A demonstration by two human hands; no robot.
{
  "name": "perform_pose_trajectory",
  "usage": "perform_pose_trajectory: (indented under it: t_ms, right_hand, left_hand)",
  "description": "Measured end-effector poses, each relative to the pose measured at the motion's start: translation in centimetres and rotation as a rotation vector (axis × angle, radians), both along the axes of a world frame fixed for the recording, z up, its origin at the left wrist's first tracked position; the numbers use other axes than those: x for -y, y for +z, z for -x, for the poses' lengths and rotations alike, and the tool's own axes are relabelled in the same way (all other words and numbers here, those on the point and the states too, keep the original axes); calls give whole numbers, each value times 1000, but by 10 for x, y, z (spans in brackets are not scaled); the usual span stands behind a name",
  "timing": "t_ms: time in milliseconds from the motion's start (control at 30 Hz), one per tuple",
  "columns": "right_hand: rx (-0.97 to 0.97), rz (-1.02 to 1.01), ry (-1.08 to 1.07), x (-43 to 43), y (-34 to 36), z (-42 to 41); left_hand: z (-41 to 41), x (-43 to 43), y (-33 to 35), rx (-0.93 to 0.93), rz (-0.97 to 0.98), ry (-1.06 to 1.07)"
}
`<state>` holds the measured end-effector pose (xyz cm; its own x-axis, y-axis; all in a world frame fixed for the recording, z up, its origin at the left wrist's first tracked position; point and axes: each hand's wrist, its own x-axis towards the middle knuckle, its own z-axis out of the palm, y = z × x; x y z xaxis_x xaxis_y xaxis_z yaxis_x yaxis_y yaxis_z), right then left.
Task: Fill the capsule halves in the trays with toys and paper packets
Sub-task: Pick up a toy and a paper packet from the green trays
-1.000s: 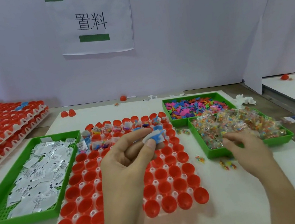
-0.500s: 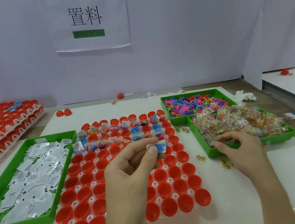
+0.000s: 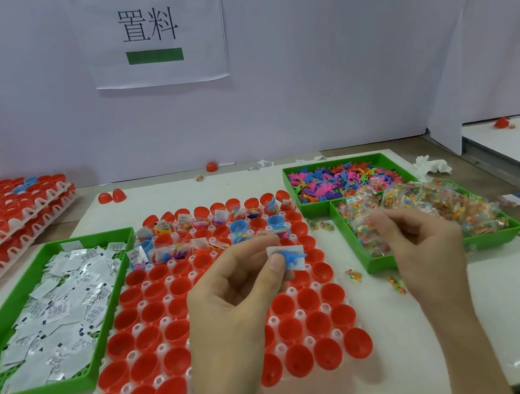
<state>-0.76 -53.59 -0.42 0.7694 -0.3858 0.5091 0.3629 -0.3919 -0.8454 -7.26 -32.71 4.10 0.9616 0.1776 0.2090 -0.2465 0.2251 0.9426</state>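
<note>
Fingertips (image 3: 275,263) of the left hand (image 3: 230,292) pinch a white paper packet (image 3: 295,248) and a blue toy (image 3: 293,257) together, thumb pressed to forefinger, held just above the capsule tray (image 3: 273,321) over its middle rows. That grip is the same as a second ago; the change is on the other side. The right hand (image 3: 425,237), which lay low at the near rim of the green tray (image 3: 378,266), has risen over the heap inside it, and its thumb and forefinger are now curled shut on a clear bead bag (image 3: 368,238) – blurred, but seemingly lifting off the pile. So the third item of a set looks to be in hand, and the next drop can likely go ahead. Only the far rows of capsule halves (image 3: 177,286) hold anything; from about the fourth row forward the red cups stand empty, so the task is early on. More packets (image 3: 55,302) lie in the green bin at left, loose toys (image 3: 345,178) in the bin behind the beads – both within easy reach.
</note>
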Motion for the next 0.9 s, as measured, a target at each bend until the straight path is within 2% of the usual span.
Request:
perform_pose_trajectory:
  t_ms: [100, 200, 300, 367, 467, 567, 633, 800, 900]
  right_hand:
    - [25, -17, 119, -22, 6, 1]
    - [21, -55, 126, -34, 6, -3]
    - [16, -303, -52, -30, -2, -7]
    - [86, -372, -256, -16, -8, -9]
    - [99, -213, -413, 5, -12, -8]
    - [79, -94, -439, 10, -11, -5]
    - [95, -159, -340, 5, -3, -2]
    - [34, -279, 248, -41, 31, 17]
    - [27, -250, 397, -64, 40, 29]
  left_hand:
    - [1, 4, 1, 11, 16, 19]
    - [1, 4, 3, 24, 6, 34]
    - [2, 1, 2, 29, 1, 32]
    - [2, -1, 3, 32, -5, 33]
    - [0, -3, 3, 32, -7, 46]
    - [-1, -1, 1, 17, -1, 45]
    - [-1, 2, 0, 13, 3, 33]
    - [-1, 7, 0, 17, 9, 39]
    - [-1, 8, 0, 24, 2, 63]
